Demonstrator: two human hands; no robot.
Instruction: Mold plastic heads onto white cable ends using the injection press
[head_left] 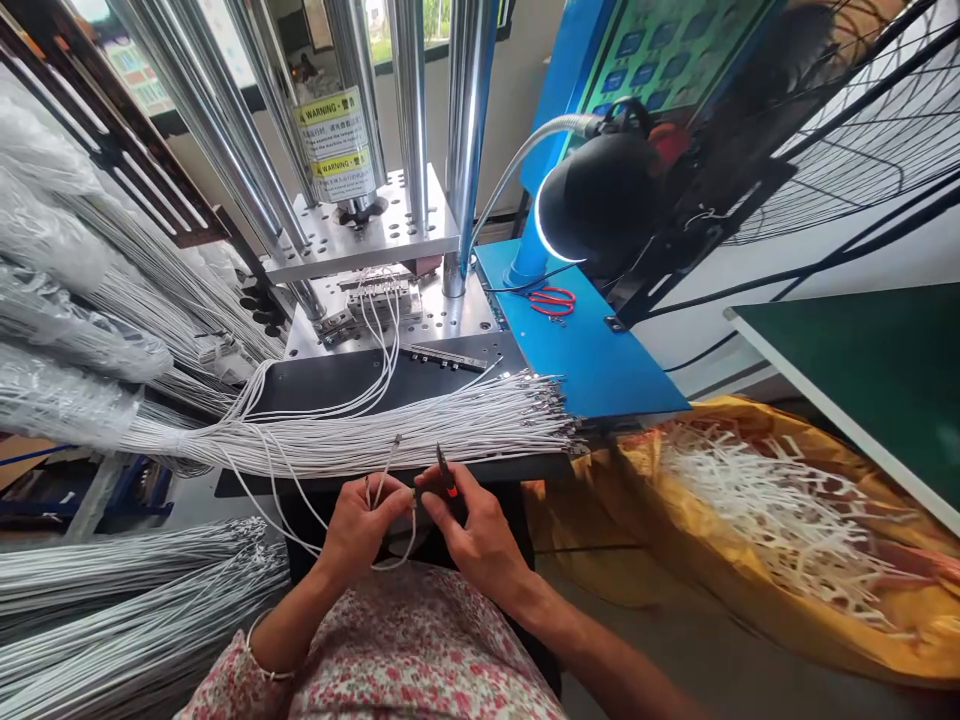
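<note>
My left hand is closed round a few thin white cables whose metal-tipped ends stick up between the fingers. My right hand pinches a small dark tool with a red spot and touches the same cables, which loop down below both hands. Just beyond my hands a thick bundle of white cables lies across the black work surface, its metal ends pointing right. Several cables run up into the mould of the metal press.
Steel columns and a warning label stand behind the press. A black lamp and red scissors are on the blue stand at right. A yellow bag of white scraps lies lower right. More cable bundles fill the left.
</note>
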